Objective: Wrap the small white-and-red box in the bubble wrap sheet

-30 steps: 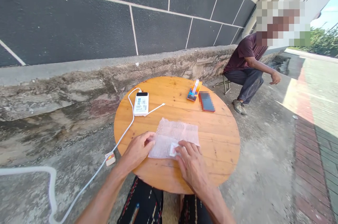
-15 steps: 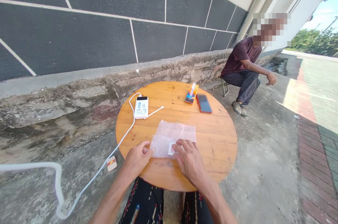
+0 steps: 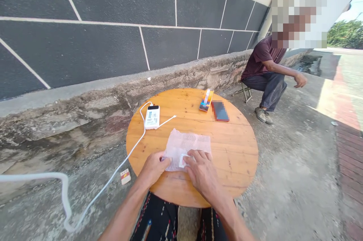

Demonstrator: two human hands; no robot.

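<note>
The wrap [image 3: 189, 141] lies on the near part of the table [image 3: 234, 157], a card [image 3: 182, 160] towards its near edge. Behind the wrap, the power bank [image 3: 152, 117] is left, the tape [image 3: 205, 101] and phone [image 3: 220, 111] right. A box [image 3: 125, 176] is on the ground [image 3: 292, 173], left.

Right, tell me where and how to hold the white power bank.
Probably best from above, across the middle of its long edges. The white power bank lies flat; a long white cable meets its far end and a short white lead leaves its near right corner, making both ends awkward.
</note>
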